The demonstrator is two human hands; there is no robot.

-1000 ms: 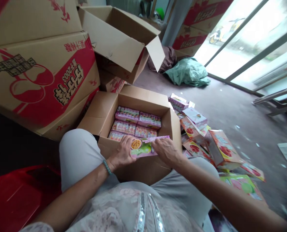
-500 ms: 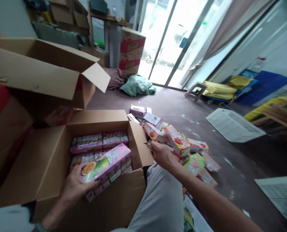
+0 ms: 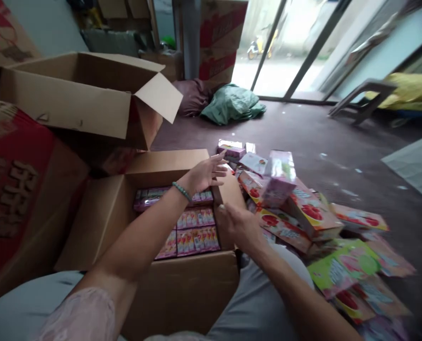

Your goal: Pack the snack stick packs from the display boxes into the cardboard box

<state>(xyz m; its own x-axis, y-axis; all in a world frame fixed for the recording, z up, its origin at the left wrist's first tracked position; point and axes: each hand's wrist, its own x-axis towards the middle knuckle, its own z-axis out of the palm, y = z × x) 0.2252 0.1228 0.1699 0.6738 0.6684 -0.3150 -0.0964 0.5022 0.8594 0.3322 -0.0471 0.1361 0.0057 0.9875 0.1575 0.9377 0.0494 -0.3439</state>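
Note:
An open cardboard carton [image 3: 168, 162] stands between my knees, with rows of pink packs [image 3: 197, 234] inside. My left hand [image 3: 206, 173] reaches over the carton's far right corner; its fingers are spread and hold nothing. Just past it a pink box [image 3: 278, 182] appears blurred above the pile of flat snack boxes [image 3: 313, 213], apart from both hands. My right hand [image 3: 237, 225] is at the carton's right flap [image 3: 228, 189], fingers curled against its edge.
A larger open cardboard box [image 3: 72, 99] sits behind the carton, on a red-printed carton [image 3: 15, 189] at the left. More snack boxes spread over the floor at the right. A green bag [image 3: 232, 102], stacked cartons [image 3: 220, 42], a stool [image 3: 363, 94] and a white mat [image 3: 417, 163] lie further off.
My left hand held the pink box over the carton, then swung right and let it go toward the pile. My right hand stayed at the right flap. The view turned right.

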